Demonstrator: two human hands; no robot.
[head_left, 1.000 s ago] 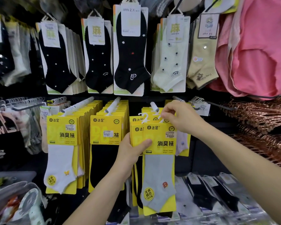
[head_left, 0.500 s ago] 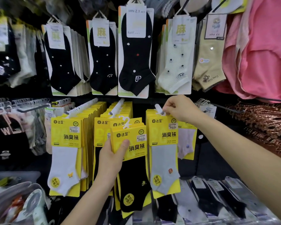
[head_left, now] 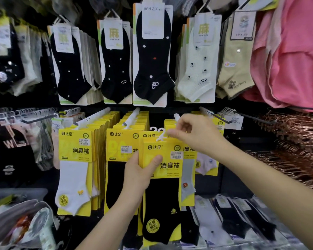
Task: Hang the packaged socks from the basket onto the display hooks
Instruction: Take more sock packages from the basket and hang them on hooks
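Note:
My left hand [head_left: 140,173] grips a small stack of yellow-carded black sock packs [head_left: 163,192] by the left edge of the cards, held in front of the lower rack. White plastic hangers [head_left: 159,134] stick up from the stack's top. My right hand [head_left: 192,134] pinches at the top right of the stack beside those hangers, just below the white tip of a display hook [head_left: 176,116]. Behind the stack a grey sock pack [head_left: 188,177] hangs on that hook. Two more white hooks hold a white-sock row [head_left: 76,170] and a black-sock row [head_left: 116,177].
An upper row carries black, cream and beige sock cards [head_left: 150,56]. Pink garments [head_left: 293,56] hang at the upper right above copper-coloured hangers [head_left: 296,139]. Flat sock packs [head_left: 233,217] lie on the shelf below. A bag with a small white fan [head_left: 38,224] sits at the lower left.
The grey sock pack went onto the right hook and left my hands. My right hand came off the hook down to the black pack stack, which my left hand moved right and up.

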